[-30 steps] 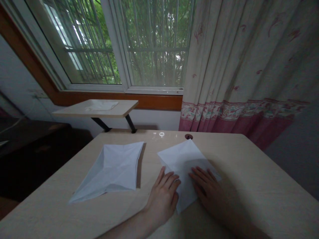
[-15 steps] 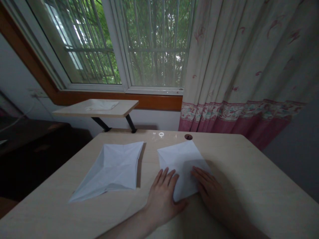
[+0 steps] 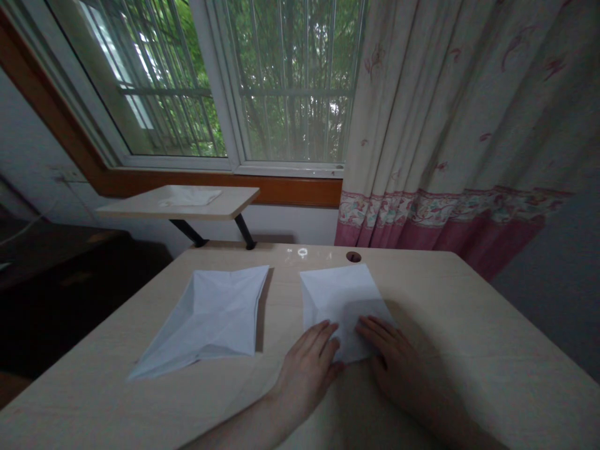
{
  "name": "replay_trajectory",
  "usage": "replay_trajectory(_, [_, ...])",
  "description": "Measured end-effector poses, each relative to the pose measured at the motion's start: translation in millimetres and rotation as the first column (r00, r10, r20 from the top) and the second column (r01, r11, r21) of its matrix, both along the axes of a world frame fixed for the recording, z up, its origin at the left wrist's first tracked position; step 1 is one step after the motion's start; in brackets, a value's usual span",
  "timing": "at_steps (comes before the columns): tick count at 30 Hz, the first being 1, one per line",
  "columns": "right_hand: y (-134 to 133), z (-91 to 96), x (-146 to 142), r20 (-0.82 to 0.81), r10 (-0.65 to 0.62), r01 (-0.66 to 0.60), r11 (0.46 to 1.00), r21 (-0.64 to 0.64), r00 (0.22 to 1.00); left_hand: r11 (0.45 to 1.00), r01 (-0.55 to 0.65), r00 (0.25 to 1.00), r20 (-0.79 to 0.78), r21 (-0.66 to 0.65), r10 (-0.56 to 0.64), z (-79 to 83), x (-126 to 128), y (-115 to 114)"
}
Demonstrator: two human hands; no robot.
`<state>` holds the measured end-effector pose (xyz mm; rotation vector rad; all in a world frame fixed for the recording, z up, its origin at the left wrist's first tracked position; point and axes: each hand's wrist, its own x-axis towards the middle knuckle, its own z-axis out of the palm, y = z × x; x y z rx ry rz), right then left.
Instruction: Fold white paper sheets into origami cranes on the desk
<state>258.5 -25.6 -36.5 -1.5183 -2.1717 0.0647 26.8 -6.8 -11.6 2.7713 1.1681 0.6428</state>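
A folded sheet of white paper (image 3: 347, 287) lies on the desk in front of me, with creases near its left corner. Over its lower left edge my left hand (image 3: 309, 356) rests, fingertips on the paper and thumb by the near edge. On the lower right side, the extended fingers of my right hand (image 3: 391, 350) lie flat on the sheet; its thumb is partly hidden. Between the hands the near edge of the paper shows. A second, creased piece of folded white paper (image 3: 220, 312) sits apart to the left, its corners slightly raised.
The pale wooden desk (image 3: 469, 325) has a round cable hole (image 3: 354, 257) near its back edge. At the back left a small raised shelf (image 3: 229, 203) on dark legs bears crumpled white paper (image 3: 194, 197). A patterned curtain (image 3: 422, 125) hangs beside the barred window (image 3: 295, 87).
The paper under my hands has turned slightly, its near edge moving away from me. My left fingers have drawn closer together, and the left thumb has shifted inward. The other paper stays put.
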Motion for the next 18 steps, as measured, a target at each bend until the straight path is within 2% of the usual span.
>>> replay_trajectory(3, [-0.6,-1.5,0.1,-0.015,0.003,-0.003,1.000,0.018,1.000,1.000,0.031,0.999,-0.010,0.001,-0.031,-0.2,-0.4,-0.5])
replay_trajectory(13, [-0.7,-1.1,2.3,0.039,0.013,-0.013,1.000,-0.004,0.999,1.000,0.001,1.000,0.026,0.005,-0.001,-2.1,1.2,1.1])
replay_trajectory(18, [-0.2,-3.6,3.0,0.012,0.024,-0.024,1.000,0.012,1.000,0.997,-0.034,0.999,0.033,-0.069,0.037,1.8,1.5,-0.6])
